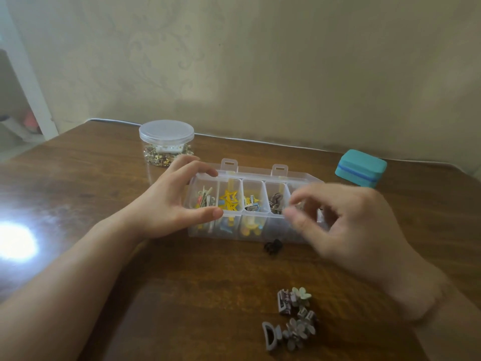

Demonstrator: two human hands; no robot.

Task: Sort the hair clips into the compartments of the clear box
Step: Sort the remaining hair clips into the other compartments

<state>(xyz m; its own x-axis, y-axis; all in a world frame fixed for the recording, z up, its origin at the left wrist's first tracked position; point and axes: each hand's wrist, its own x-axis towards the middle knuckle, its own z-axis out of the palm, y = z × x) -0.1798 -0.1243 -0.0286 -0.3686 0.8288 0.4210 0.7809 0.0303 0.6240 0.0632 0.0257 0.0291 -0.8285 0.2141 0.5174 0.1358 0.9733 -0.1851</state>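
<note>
The clear box [250,234] stands open in the middle of the table, its compartments in a row. My left hand [179,201] grips its left end, thumb on the near rim and fingers on the far rim. The left compartments hold mixed clips, yellow star clips [229,199] and brown clips [276,201]. My right hand [346,227] hovers blurred over the right end, thumb and forefinger pinched close; I cannot tell if a clip is between them. A dark claw clip [272,245] lies just in front of the box. Several grey and green flower clips [292,319] lie near the front edge.
A round clear jar [166,143] with a lid and gold pieces inside stands behind the box on the left. A teal case [360,168] sits at the back right. A bright glare [15,241] shines on the wooden table [104,178] at the left.
</note>
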